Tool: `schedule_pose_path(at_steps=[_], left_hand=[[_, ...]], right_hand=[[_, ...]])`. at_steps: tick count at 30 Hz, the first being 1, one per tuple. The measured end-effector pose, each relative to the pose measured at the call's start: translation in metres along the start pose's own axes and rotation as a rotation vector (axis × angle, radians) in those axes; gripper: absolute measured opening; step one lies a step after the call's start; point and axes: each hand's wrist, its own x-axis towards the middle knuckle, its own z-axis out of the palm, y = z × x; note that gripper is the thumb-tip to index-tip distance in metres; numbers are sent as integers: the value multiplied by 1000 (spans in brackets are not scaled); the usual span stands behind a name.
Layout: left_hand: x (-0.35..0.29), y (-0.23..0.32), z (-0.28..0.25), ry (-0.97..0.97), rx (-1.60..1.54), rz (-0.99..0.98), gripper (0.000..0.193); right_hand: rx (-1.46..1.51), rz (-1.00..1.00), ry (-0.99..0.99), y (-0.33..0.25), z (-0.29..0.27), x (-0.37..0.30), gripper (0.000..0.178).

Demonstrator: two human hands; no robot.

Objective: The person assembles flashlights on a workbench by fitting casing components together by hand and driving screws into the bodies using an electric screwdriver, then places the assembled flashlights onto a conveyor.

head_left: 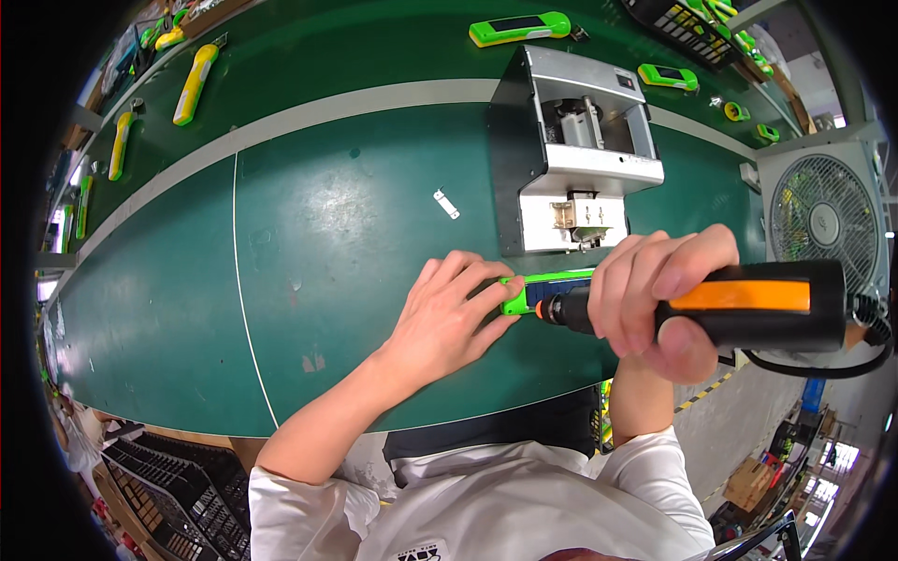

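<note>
A green handheld device with a dark panel (546,287) lies on the green worktable (346,224) in front of me. My left hand (444,313) is closed on its left end, fingertips pressed to the green casing. In my right hand (650,294) is a black electric screwdriver with an orange strip (786,304), held almost level and pointing left. Its tip appears to be at the device, close to my left fingertips; whether it touches I cannot tell. The screwdriver and right hand hide the device's right end.
A silver and black benchtop machine (589,165) stands just beyond the device. A small white metal plate (447,204) lies left of it. Several green and yellow devices rest along the far strip, including one (520,29). A fan (825,210) stands at right; black crates (178,486) are lower left.
</note>
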Motion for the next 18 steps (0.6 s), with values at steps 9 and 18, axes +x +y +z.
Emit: schedule_pose_path(at_steps=[9,18], left_hand=[[-4,-4,0,-15,-17,-4,44],[-4,-6,1,-8,-41,-4,43]], right_hand=[[-35,58,74,17,12,-13,27],[-40,79,102,25,12,-16,25]])
